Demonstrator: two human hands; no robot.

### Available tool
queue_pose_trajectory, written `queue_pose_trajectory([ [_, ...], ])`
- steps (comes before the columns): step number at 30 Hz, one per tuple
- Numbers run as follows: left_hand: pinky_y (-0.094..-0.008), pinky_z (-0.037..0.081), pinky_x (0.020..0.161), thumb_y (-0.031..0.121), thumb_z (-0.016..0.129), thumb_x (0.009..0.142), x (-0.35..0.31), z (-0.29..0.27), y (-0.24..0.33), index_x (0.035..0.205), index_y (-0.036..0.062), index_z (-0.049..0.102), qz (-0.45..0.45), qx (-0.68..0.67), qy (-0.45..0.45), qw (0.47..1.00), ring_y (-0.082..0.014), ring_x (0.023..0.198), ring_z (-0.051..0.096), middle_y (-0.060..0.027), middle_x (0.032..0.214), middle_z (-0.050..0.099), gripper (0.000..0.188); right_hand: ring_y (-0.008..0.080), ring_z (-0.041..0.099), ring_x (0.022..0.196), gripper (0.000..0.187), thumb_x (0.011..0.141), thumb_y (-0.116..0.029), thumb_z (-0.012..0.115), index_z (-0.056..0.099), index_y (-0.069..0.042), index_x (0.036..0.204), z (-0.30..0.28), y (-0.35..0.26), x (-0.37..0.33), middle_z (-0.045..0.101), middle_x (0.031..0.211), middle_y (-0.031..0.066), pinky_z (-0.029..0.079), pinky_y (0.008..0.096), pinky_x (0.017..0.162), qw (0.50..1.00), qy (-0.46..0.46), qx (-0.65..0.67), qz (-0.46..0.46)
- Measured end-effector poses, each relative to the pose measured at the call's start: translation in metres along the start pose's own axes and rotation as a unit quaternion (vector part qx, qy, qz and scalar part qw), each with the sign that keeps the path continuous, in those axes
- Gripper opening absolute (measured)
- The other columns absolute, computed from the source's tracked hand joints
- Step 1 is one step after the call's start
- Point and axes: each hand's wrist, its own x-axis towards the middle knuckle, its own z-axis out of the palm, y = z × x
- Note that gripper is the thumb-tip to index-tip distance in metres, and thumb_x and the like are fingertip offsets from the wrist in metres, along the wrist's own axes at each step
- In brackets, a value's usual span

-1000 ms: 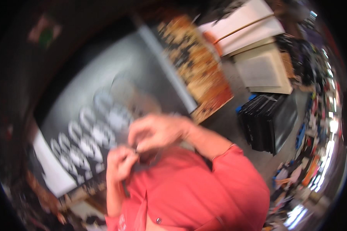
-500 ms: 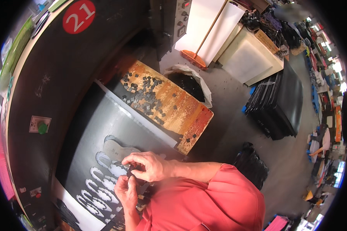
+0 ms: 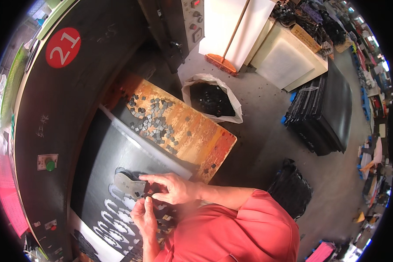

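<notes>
Grey sole-shaped plate (image 3: pixel 129 184) on blk sheet (image 3: pixel 129 148), left of R hand (image 3: pixel 175 187); long axis L-R, right end slightly nearer, rounded end pointing left. Dark pc (image 3: pixel 151 188) btwn R thumb/index, axis unclear. L hand (image 3: pixel 144 216) thumb/index close; can't tell if either's clamped.

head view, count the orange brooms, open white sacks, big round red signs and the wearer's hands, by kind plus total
Orange broom: 1
Open white sack: 1
Big round red sign: 1
Left hand and right hand: 2
Total: 5
</notes>
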Motion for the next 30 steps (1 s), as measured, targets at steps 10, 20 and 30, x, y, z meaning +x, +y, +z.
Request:
queue_pose_trajectory([
  [10, -0.0260, 0.057, 0.074, 0.004, 0.069, 0.103, 0.019, 0.025, 0.017, 0.106, 0.0007, 0.071, -0.095, -0.100, -0.032, 0.990, -0.0082, 0.081, 0.066, -0.0015, 0.094, 0.073, 0.005, 0.0252, 0.076, 0.094, 0.061, 0.092, -0.002, 0.075, 0.057, -0.006, 0.150, -0.019, -0.022, 0.001, 0.075, 0.113, 0.0147, 0.063, 0.0365, 0.084, 0.991, 0.075, -0.083, -0.071],
  [20, -0.0303, 0.048, 0.084, -0.001, 0.072, 0.092, 0.009, 0.002, 0.005, 0.099, 0.0028, 0.070, 0.041, -0.127, -0.136, 0.982, -0.0119, 0.095, 0.059, -0.0025, 0.102, 0.064, 0.008, 0.0120, 0.071, 0.102, 0.060, 0.093, 0.009, 0.071, 0.054, 0.003, 0.150, -0.014, -0.045, 0.003, 0.072, 0.110, 0.0054, 0.058, 0.0274, 0.090, 0.986, 0.002, 0.118, 0.121],
  [30, -0.0356, 0.056, 0.091, 0.020, 0.073, 0.101, -0.014, -0.006, -0.044, 0.130, 0.0055, 0.067, -0.171, -0.473, -0.078, 0.861, -0.0174, 0.104, 0.068, -0.0048, 0.121, 0.070, 0.033, 0.0097, 0.071, 0.080, 0.045, 0.099, 0.002, 0.067, 0.059, -0.001, 0.143, 0.024, -0.035, 0.009, 0.072, 0.097, 0.0068, 0.059, 0.0252, 0.069, 0.989, 0.055, 0.115, 0.071],
])
